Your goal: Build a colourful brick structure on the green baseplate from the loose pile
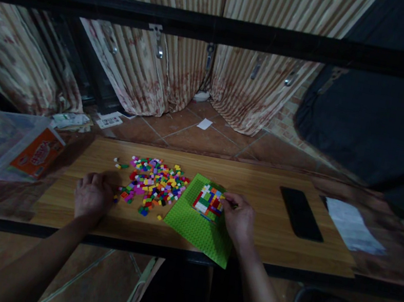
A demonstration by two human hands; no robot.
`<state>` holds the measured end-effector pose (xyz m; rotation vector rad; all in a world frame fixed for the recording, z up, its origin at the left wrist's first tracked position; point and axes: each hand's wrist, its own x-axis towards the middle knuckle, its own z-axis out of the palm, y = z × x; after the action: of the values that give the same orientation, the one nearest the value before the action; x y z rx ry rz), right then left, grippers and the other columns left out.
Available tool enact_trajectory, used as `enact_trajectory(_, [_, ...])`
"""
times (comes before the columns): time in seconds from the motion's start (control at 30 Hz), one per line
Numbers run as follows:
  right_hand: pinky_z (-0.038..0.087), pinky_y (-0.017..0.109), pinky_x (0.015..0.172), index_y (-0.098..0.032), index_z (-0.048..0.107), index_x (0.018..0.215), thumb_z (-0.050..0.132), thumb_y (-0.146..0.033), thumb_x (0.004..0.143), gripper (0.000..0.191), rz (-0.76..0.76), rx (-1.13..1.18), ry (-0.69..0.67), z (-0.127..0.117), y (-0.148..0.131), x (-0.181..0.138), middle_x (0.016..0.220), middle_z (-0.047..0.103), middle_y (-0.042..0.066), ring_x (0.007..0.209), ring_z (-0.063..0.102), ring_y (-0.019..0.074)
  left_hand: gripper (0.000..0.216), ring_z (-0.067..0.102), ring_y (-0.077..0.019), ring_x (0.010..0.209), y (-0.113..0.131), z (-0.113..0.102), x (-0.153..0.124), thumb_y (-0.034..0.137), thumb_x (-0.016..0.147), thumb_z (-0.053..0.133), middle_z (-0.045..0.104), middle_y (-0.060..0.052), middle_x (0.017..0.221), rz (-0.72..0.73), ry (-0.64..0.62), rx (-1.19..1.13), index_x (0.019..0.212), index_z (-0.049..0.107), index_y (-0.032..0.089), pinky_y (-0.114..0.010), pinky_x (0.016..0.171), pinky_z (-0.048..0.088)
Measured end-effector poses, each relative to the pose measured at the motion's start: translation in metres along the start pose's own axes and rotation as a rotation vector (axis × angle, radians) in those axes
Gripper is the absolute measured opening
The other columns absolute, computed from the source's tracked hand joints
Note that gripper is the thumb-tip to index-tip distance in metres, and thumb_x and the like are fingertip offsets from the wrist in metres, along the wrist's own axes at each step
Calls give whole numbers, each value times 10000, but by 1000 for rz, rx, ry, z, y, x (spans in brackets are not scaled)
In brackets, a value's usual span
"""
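Observation:
A green studded baseplate (pixel 206 235) lies at an angle on the wooden table. On its upper part sits a patch of joined building bricks (pixel 207 200) in white, red, blue, yellow and green. My right hand (pixel 240 219) is at the patch's right edge, thumb and forefinger pinched on a small yellow brick (pixel 222 197). Whether that brick touches the patch, I cannot tell. Left of the baseplate spreads a heap of loose bricks (pixel 159 182) in many colours. My left hand (pixel 93 195) rests on the table beside the heap's left side, fingers curled in, with nothing visible in it.
A black phone-like slab (pixel 301 214) lies on the right of the table (pixel 259 244). Past that end is a white paper (pixel 355 226). A clear plastic box (pixel 0 141) with an orange label stands at the left. Curtains (pixel 184 75) hang behind a dark rail (pixel 223 31).

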<state>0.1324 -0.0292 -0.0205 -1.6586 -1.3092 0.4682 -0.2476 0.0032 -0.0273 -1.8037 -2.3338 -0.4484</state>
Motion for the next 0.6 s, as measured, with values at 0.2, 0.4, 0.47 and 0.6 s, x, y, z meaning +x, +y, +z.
enact_trajectory(0.2, [523,378,735,-170,715,948,687,-428,701,358,101,130,26,-3,8,0,880,724,97,782,657,227,349,534,-323,1036,0,2,0,238,862,390,592,-199,1102,-22,-4,-1,1091,611,96,-456,881,435])
enact_trajectory(0.4, [502,403,818,-158,729,930,610,-473,775,371,134,182,49,0,15,10,960,735,117,879,665,246,367,526,-338,1028,-1,3,0,247,863,375,593,-214,1099,-14,-24,52,1086,606,70,-453,866,435])
enact_trajectory(0.47, [502,402,816,-164,733,927,603,-489,779,380,152,191,1,4,17,12,952,741,111,871,671,248,367,529,-333,1028,-2,3,0,248,861,381,598,-209,1093,10,-18,60,1093,605,72,-448,878,431])
enact_trajectory(0.6, [502,380,781,-174,738,911,568,-520,801,401,127,161,-42,9,18,11,932,741,99,843,668,246,360,531,-325,1025,-2,3,0,238,853,381,604,-202,1087,8,-1,59,1079,611,76,-449,889,432])
